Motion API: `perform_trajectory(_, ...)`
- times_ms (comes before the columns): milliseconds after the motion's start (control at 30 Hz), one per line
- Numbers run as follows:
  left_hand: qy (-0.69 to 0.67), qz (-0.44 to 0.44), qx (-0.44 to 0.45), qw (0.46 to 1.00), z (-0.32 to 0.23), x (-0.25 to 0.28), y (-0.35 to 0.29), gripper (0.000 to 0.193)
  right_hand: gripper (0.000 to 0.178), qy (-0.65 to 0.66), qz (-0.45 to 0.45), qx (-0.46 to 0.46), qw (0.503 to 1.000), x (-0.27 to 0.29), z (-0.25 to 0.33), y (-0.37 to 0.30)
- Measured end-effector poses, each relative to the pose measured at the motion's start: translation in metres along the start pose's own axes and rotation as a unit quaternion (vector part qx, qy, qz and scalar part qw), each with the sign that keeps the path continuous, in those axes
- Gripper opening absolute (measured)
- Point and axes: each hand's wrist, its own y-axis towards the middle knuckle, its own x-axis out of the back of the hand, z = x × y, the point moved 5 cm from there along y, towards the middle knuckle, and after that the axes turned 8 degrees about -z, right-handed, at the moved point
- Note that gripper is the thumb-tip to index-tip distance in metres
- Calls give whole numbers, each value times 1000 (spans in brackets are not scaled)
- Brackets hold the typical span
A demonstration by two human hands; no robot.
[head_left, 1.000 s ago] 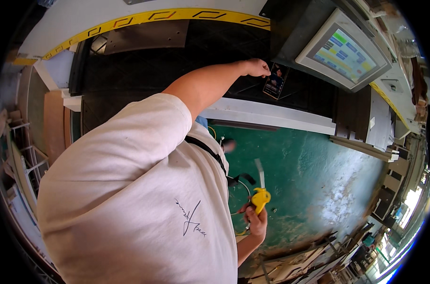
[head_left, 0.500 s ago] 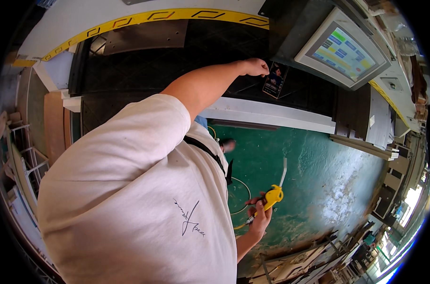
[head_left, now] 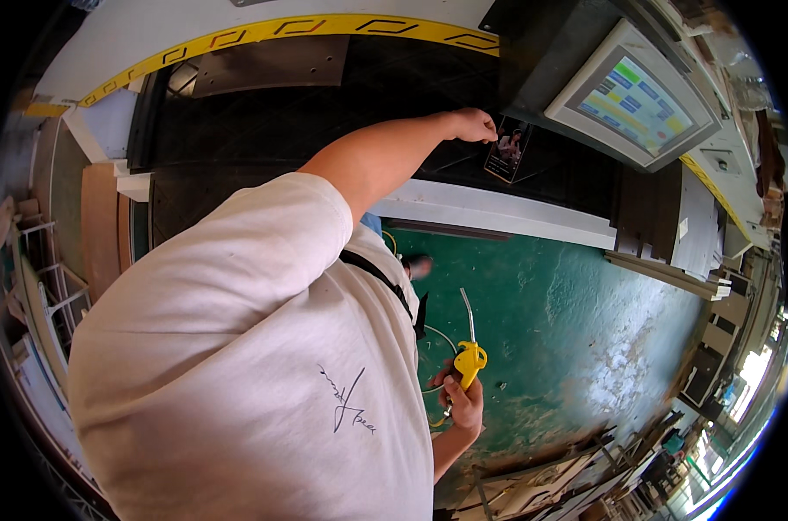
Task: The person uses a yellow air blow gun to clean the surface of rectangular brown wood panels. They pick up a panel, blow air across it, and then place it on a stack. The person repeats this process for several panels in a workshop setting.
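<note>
Head view: right hand [head_left: 463, 403] grips yellow air gun [head_left: 470, 361]; left hand's [head_left: 473, 127] fingertips bunch at phone's [head_left: 505, 156] edge, hold unclear

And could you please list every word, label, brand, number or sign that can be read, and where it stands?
Nothing reads clearly.
Pale shirt: dark script, too stylised to read.
Control panel screen: coloured labels, too small.
Phone-like screen: pale lettering, too small.
Yellow strip: dark slanted outlines, no words.

1. Worn on the head, left of a side-by-side fisheye pair, looking down.
2. Set close to the pale shirt [head_left: 246, 356] at lower left, farther from the green floor [head_left: 568, 321] right of centre.
3. Sweeps wide, bowing the yellow strip [head_left: 303, 28] along the top.
</note>
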Motion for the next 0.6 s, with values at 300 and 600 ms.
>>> perform_trajectory(300,-28,-20,-5,999,5,0,3,29,32,35,-117,28,992,8,5,3)
perform_trajectory(600,-23,-9,-19,1000,1,1,0,27,35,51,-109,32,992,5,6,5)
